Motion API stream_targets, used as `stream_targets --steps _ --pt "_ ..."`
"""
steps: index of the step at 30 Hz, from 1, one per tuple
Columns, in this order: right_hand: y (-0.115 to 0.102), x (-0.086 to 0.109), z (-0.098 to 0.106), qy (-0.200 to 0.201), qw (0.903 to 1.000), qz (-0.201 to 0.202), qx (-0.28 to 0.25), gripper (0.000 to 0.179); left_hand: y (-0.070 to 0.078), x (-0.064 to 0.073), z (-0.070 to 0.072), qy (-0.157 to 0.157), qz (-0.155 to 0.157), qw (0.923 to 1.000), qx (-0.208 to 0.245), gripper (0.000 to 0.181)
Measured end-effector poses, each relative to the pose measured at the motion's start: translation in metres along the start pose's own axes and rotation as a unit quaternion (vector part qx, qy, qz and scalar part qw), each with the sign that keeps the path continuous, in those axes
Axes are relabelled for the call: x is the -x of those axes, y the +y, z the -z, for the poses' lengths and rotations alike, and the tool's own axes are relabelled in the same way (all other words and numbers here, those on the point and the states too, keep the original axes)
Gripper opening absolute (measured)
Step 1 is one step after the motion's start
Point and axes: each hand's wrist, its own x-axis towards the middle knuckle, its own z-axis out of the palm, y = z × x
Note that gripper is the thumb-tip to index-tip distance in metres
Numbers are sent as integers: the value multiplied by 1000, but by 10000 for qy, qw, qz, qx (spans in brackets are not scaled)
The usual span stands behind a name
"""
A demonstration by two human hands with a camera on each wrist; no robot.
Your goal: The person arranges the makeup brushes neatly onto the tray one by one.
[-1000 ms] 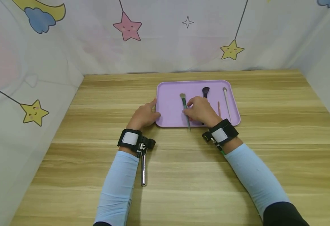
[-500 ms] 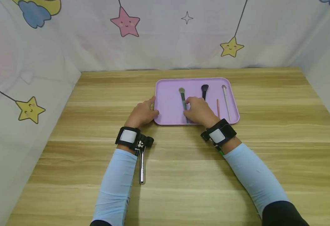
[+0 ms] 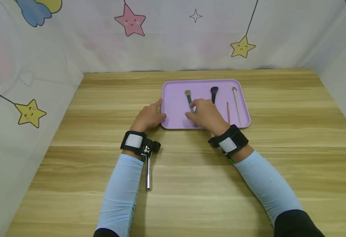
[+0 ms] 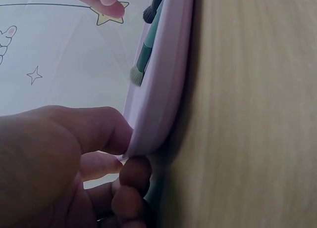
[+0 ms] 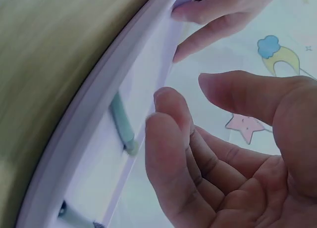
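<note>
My left hand (image 3: 148, 116) holds the near left corner of a purple tray (image 3: 173, 107), its thumb over the rim and fingertips at the outer side in the left wrist view. Over the tray, my right hand (image 3: 208, 114) has its thumb and fingers parted, with nothing between them in the right wrist view. Just beside those fingertips lies a green makeup brush (image 3: 188, 95), bristles toward the far side and its lower handle hidden by the hand. A black-bristled makeup brush (image 3: 214, 93) is partly covered by the same hand.
On the tray's right side lie a short, thin copper-coloured stick (image 3: 228, 112) and a slim white-handled makeup brush (image 3: 236, 103). The tray sits on a wooden table (image 3: 185, 177), toward its back edge. Behind it hangs a white cloth (image 3: 167, 52) printed with stars.
The green brush, its handle earlier sticking out past the tray's near rim, has shifted inward and lies in the tray. My right fingers have let it go. The left hand stays at the corner.
</note>
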Motion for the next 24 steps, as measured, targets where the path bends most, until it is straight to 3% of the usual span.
stream_targets --steps 11,24 --pt "-16 10 -3 -6 9988 484 -38 35 1 -1 0 -50 56 10000 15 74" --pt "-35 22 -12 -362 9965 755 34 36 -1 0 0 28 0 10000 81 75"
